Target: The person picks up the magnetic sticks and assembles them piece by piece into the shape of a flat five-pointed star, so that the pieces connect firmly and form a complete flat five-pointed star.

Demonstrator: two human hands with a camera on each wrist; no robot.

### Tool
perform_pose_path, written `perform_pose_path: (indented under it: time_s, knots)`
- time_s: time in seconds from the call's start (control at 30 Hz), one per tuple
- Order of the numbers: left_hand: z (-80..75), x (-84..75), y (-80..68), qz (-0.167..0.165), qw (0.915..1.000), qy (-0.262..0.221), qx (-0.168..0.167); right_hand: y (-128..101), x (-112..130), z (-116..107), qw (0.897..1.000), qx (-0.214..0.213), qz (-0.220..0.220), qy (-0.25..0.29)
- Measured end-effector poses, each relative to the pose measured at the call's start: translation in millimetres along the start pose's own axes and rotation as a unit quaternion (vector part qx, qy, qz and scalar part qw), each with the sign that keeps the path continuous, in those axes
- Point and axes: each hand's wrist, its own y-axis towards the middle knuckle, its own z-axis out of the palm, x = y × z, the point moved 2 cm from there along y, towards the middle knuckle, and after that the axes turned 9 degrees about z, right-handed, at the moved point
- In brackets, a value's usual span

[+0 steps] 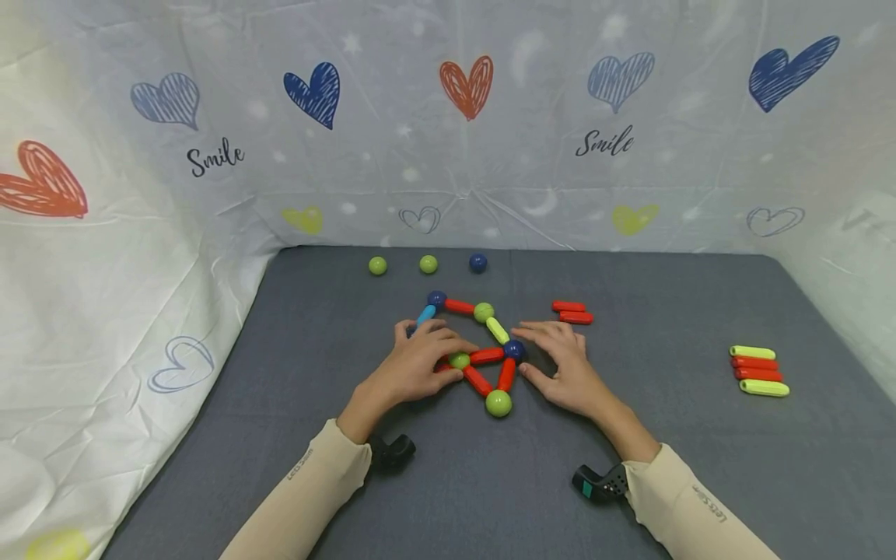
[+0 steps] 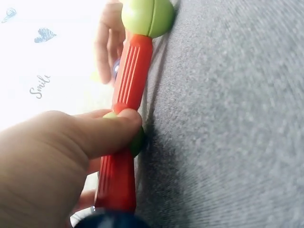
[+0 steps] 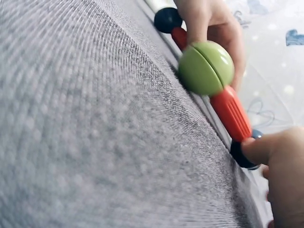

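Note:
A linked frame of balls and sticks lies on the table. My left hand pinches a green ball at its middle; the thumb presses this ball's near side in the left wrist view. At the frame's right corner, my right hand holds a dark blue ball between thumb and fingers. Red sticks join these two balls to a nearer green ball, making a triangle. Farther back are a yellow-green stick, another green ball and a light blue stick. My left hand hides part of the left side.
Two loose green balls and a dark blue ball stand along the grey table's back edge. Two red sticks lie beyond my right hand. Farther right, red and yellow-green sticks lie in a stack. A white printed cloth hangs behind.

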Motion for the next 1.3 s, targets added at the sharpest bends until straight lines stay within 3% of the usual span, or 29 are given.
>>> perform_pose_path:
  time_s: [0.13,0.27,0.4,0.57,0.7,0.8,1.03,1.17,1.3]
  knots:
    - [-0.4,0.4,-1.4,0.003,0.9996,0.021,-0.02,-1.7,1.7,1.3,1.0,0.028,0.005,0.005]
    - [1.4,0.9,-2.3,-0.017,0.9974,0.051,-0.049,-2.3,3.9,1.5,0.999,0.037,-0.006,0.019]
    - [4.9,-0.3,-2.3,-0.04,0.9956,0.036,-0.076,-2.0,3.3,1.8,0.999,0.03,-0.016,0.041]
    - [11.1,-3.8,-1.5,-0.048,0.9955,0.004,-0.082,2.5,-3.9,-2.4,0.997,-0.072,-0.001,0.039]
    - [16.3,-7.1,-1.4,-0.037,0.9966,-0.007,-0.074,5.2,-11.4,-10.2,0.984,-0.175,0.04,0.014]
    - [19.9,-9.1,-1.5,-0.028,0.9971,-0.016,-0.069,3.9,-16.8,-15.8,0.972,-0.217,0.088,-0.012]
    - [24.7,-10.4,-0.7,-0.032,0.9961,-0.039,-0.072,-1.1,-23.6,-20.5,0.961,-0.191,0.189,-0.067]
    - [24.1,-9.4,-0.4,-0.038,0.996,-0.045,-0.067,0.1,-23.0,-18.8,0.962,-0.182,0.19,-0.077]
    - [21.5,-8.3,-1.9,-0.042,0.9965,-0.047,-0.056,1.9,-20.8,-15.4,0.968,-0.18,0.157,-0.076]
